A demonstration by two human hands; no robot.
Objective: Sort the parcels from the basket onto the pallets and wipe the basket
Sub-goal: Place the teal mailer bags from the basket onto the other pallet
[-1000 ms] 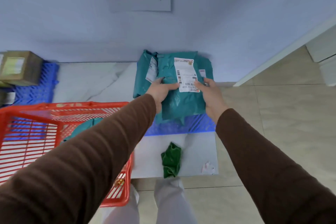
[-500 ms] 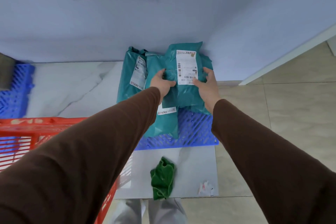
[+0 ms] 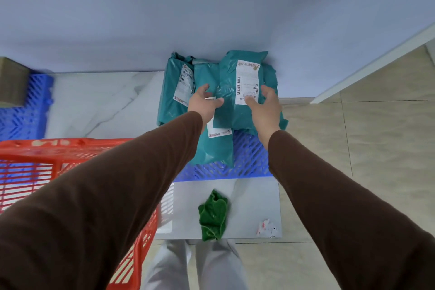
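Several teal parcel bags lie stacked on a blue pallet (image 3: 249,162) against the wall. The top teal parcel (image 3: 244,77) carries a white label and rests on the pile. My left hand (image 3: 203,102) hovers at its left side with fingers spread. To the parcel's right, my right hand (image 3: 266,106) is also spread, fingertips close to the label. Neither hand grips anything. The red basket (image 3: 63,148) stands at the lower left, mostly hidden by my left sleeve. A crumpled green cloth (image 3: 213,215) lies on the floor in front of the pallet.
A second blue pallet (image 3: 28,110) with a cardboard box (image 3: 11,82) sits at the far left. A scrap of white and red paper (image 3: 267,229) lies near the cloth. The wall is right behind the parcels, and a white door frame (image 3: 376,61) runs at the right.
Both hands have set the top teal parcel down on the pile and opened, drawing slightly back from it. The view has shifted a little.
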